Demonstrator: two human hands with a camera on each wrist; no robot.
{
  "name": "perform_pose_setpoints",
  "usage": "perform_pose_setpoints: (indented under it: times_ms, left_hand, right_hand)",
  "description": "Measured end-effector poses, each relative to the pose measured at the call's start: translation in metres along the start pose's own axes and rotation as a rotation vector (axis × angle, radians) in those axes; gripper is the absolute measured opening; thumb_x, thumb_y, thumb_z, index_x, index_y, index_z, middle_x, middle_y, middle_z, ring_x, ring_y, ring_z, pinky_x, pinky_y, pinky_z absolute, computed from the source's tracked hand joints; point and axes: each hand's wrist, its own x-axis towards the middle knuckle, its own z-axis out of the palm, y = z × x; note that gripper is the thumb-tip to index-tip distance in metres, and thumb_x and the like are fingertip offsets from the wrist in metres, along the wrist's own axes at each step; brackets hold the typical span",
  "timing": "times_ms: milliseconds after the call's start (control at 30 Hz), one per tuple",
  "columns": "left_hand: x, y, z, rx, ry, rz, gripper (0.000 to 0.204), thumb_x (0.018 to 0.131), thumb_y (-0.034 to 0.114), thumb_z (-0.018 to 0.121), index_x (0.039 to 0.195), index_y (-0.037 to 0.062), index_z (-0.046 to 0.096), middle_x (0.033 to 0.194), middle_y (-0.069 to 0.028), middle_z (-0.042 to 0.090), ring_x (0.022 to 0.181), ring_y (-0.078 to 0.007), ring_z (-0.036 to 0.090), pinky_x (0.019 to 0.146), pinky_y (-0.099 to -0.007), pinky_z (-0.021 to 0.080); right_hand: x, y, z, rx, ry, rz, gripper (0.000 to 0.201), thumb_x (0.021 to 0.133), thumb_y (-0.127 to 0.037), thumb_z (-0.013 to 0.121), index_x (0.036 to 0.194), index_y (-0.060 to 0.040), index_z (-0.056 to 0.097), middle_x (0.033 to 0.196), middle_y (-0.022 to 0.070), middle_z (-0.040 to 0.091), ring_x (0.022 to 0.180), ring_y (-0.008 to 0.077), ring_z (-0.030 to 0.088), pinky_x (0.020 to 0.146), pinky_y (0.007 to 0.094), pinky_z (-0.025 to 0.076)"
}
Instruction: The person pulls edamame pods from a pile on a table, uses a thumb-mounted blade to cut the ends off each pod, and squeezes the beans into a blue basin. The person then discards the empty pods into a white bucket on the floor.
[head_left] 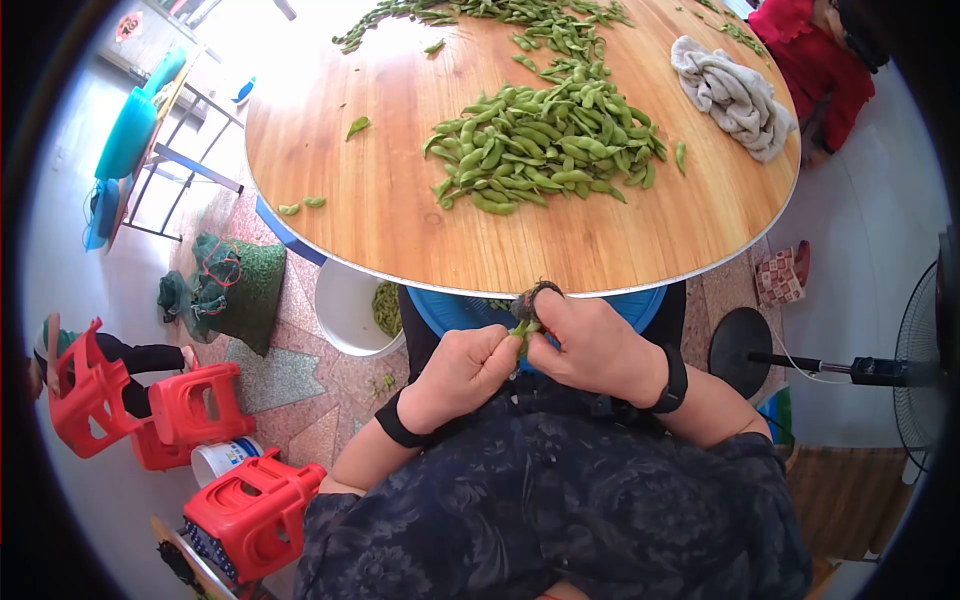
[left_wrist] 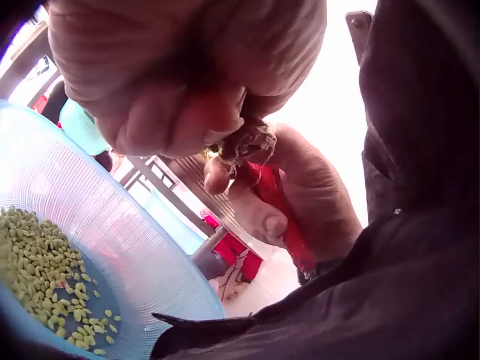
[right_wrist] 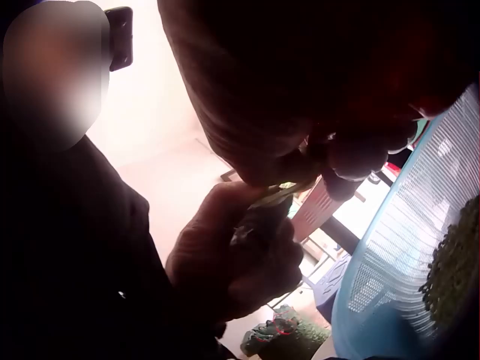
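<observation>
Close to the table's front edge, my two hands meet over a green bean pod (head_left: 524, 328). My left hand (head_left: 462, 362) pinches it between thumb and curled fingers. My right hand (head_left: 605, 345) holds it from the other side, a dark frayed wrap (head_left: 542, 290) around its thumb. Fingers hide much of the pod. Below the hands sits a blue mesh basket (left_wrist: 161, 240), where shelled green beans (left_wrist: 41, 270) lie. A large heap of pods (head_left: 550, 140) is on the round wooden table (head_left: 350, 220).
A crumpled grey cloth (head_left: 735, 95) lies at the table's right. On the floor at left stand a white bucket (head_left: 345, 315), a green sack (head_left: 245, 290) and red stools (head_left: 250, 515). A fan (head_left: 915, 370) is at right. Other people are at the edges.
</observation>
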Motion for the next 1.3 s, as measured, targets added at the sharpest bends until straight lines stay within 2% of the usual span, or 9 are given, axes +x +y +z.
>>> perform_pose_setpoints:
  times_ms: [200, 267, 467, 567, 633, 733, 833, 1000, 1300]
  left_hand:
    - [-0.017, -0.001, -0.02, 0.059, 0.022, -0.127, 0.03, 0.095, 0.017, 0.056, 0.071, -0.0014, 0.053, 0.057, -0.0102, 0.05, 0.052, -0.0096, 0.049, 0.048, -0.0312, 0.039]
    - [-0.026, -0.006, -0.033, 0.102, 0.243, -0.198, 0.029, 0.093, 0.018, 0.059, 0.073, -0.0017, 0.055, 0.058, -0.0091, 0.052, 0.054, -0.0086, 0.048, 0.049, -0.0298, 0.04]
    - [-0.064, -0.104, -0.097, 0.676, 0.715, -0.215, 0.017, 0.092, 0.012, 0.055, 0.103, -0.0002, 0.06, 0.085, -0.0192, 0.064, 0.072, -0.0343, 0.062, 0.065, -0.0399, 0.048]
    - [-0.075, -0.127, -0.116, 0.814, 0.782, -0.058, 0.024, 0.093, 0.009, 0.051, 0.113, -0.0011, 0.058, 0.092, -0.0206, 0.062, 0.08, -0.0372, 0.061, 0.07, -0.0422, 0.048]
    - [-0.073, -0.118, -0.114, 0.782, 0.807, -0.144, 0.024, 0.093, 0.008, 0.052, 0.114, -0.0016, 0.058, 0.085, -0.0174, 0.061, 0.075, -0.0309, 0.062, 0.068, -0.0381, 0.049]
    - [-0.063, -0.091, -0.099, 0.347, 0.747, -0.182, 0.018, 0.095, 0.009, 0.054, 0.108, -0.002, 0.06, 0.078, -0.0098, 0.059, 0.067, -0.0146, 0.056, 0.061, -0.0291, 0.046]
    - [-0.048, -0.064, -0.081, 0.326, 0.61, -0.069, 0.015, 0.094, 0.007, 0.055, 0.103, -0.002, 0.062, 0.076, -0.0084, 0.059, 0.065, -0.014, 0.055, 0.06, -0.0277, 0.045]
    - [-0.017, -0.03, -0.046, -0.011, 0.323, 0.041, 0.011, 0.091, 0.004, 0.057, 0.098, -0.0023, 0.062, 0.074, -0.0075, 0.056, 0.064, -0.0117, 0.051, 0.059, -0.0255, 0.043]
    - [0.032, 0.013, -0.012, -0.142, 0.068, 0.1, 0.013, 0.094, 0.009, 0.057, 0.098, -0.0019, 0.062, 0.073, -0.005, 0.057, 0.064, -0.0101, 0.051, 0.058, -0.0252, 0.042]
  right_hand:
    - [-0.008, -0.002, -0.008, -0.289, -0.042, -0.084, 0.016, 0.081, -0.007, 0.062, 0.094, -0.001, 0.055, 0.067, 0.0157, 0.057, 0.059, 0.0305, 0.061, 0.049, 0.038, 0.048]
    - [-0.011, -0.003, -0.013, -0.368, -0.085, -0.097, 0.017, 0.08, -0.005, 0.06, 0.095, -0.0013, 0.055, 0.069, 0.0147, 0.057, 0.058, 0.0291, 0.061, 0.05, 0.0372, 0.05]
    - [0.012, -0.006, -0.048, -0.372, -0.073, 0.002, 0.011, 0.08, -0.004, 0.058, 0.086, -0.0035, 0.049, 0.075, 0.0146, 0.055, 0.063, 0.0352, 0.061, 0.053, 0.0417, 0.051]
    - [0.049, 0.018, -0.056, -0.462, 0.153, -0.074, 0.014, 0.083, -0.006, 0.059, 0.092, -0.0032, 0.05, 0.082, 0.017, 0.058, 0.063, 0.0363, 0.06, 0.053, 0.0425, 0.049]
    - [0.073, 0.024, -0.059, -0.474, 0.17, -0.081, 0.013, 0.083, -0.006, 0.059, 0.091, -0.0035, 0.049, 0.084, 0.0175, 0.058, 0.064, 0.0368, 0.06, 0.054, 0.0425, 0.05]
    - [0.093, 0.03, -0.046, -0.552, 0.121, -0.081, 0.013, 0.084, -0.007, 0.059, 0.09, -0.0036, 0.048, 0.086, 0.0182, 0.058, 0.068, 0.0379, 0.061, 0.058, 0.0429, 0.05]
    - [0.099, 0.031, -0.045, -0.622, 0.038, -0.076, 0.012, 0.086, -0.01, 0.058, 0.091, -0.0033, 0.049, 0.087, 0.0176, 0.059, 0.071, 0.0374, 0.061, 0.06, 0.0433, 0.051]
    - [0.085, 0.044, -0.042, -0.351, 0.282, 0.025, 0.013, 0.087, -0.01, 0.058, 0.095, -0.0035, 0.052, 0.087, 0.0155, 0.06, 0.066, 0.0325, 0.062, 0.052, 0.0411, 0.051]
    - [0.091, 0.03, -0.037, -0.606, 0.043, -0.136, 0.015, 0.087, -0.008, 0.051, 0.101, -0.0019, 0.052, 0.09, 0.0151, 0.062, 0.071, 0.034, 0.063, 0.055, 0.0406, 0.052]
